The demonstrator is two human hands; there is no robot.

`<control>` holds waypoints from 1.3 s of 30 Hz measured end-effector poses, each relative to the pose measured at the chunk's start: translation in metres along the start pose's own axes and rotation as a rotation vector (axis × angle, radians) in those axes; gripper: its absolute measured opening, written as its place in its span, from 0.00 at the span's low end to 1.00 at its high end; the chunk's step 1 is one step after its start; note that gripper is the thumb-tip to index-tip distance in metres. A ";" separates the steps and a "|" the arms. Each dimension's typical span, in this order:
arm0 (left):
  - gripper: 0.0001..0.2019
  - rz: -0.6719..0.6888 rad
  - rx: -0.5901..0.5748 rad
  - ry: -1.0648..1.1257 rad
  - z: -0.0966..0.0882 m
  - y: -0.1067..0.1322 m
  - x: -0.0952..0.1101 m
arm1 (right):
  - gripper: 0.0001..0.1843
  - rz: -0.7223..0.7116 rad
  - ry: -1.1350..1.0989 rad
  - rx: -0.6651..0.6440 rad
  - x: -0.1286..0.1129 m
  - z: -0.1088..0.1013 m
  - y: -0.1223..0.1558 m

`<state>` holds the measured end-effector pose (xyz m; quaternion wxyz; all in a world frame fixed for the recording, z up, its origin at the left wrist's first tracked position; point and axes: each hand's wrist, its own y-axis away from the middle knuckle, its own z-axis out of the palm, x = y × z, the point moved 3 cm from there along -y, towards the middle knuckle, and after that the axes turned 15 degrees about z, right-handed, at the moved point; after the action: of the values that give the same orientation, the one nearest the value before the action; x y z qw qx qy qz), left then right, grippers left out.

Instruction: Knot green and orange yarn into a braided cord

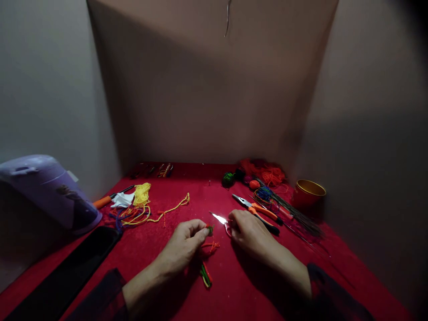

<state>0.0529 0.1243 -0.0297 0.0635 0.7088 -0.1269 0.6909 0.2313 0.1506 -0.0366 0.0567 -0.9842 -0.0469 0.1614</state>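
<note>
My left hand (185,243) pinches a small tuft of green yarn (210,229) between thumb and fingertips. Below it a short orange-red strand (213,246) shows, and lower down lies a small bundle of green, red and yellow yarn (206,275); whether it joins the tuft I cannot see. To the right, my right hand (250,232) is closed at the handles of small scissors (220,218), whose bright blades point left toward the tuft. Its fingers partly hide the red handle loops. Just beyond that hand lie orange-and-black pliers (242,201).
A purple container (50,191) and a long black object (70,276) stand at left, near yellow yarn (142,195) and a white scrap (122,199). At right are yarn balls (228,179), thin wires (297,216) and a red cup with gold rim (309,189). Walls enclose the red-covered table.
</note>
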 end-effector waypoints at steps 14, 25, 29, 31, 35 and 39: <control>0.15 0.054 0.048 -0.019 -0.010 -0.005 -0.001 | 0.07 -0.024 -0.236 -0.031 0.001 -0.007 0.006; 0.13 0.122 0.114 -0.049 -0.016 -0.006 0.004 | 0.17 -0.160 -0.298 -0.288 -0.016 -0.019 0.029; 0.12 0.117 0.051 -0.049 -0.012 -0.005 0.000 | 0.18 -0.177 -0.310 -0.308 -0.021 -0.018 0.030; 0.12 0.100 0.018 -0.029 -0.010 -0.004 -0.001 | 0.17 -0.183 -0.328 -0.308 -0.021 -0.018 0.030; 0.12 0.072 -0.006 0.028 -0.007 -0.002 -0.001 | 0.14 -0.199 -0.372 -0.309 -0.020 -0.019 0.029; 0.12 0.053 -0.030 0.040 -0.006 -0.001 0.001 | 0.12 -0.207 -0.391 -0.309 -0.017 -0.017 0.030</control>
<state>0.0472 0.1268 -0.0280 0.0580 0.6902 -0.1547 0.7046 0.2225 0.1175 -0.0192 -0.0882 -0.9212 -0.1812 0.3328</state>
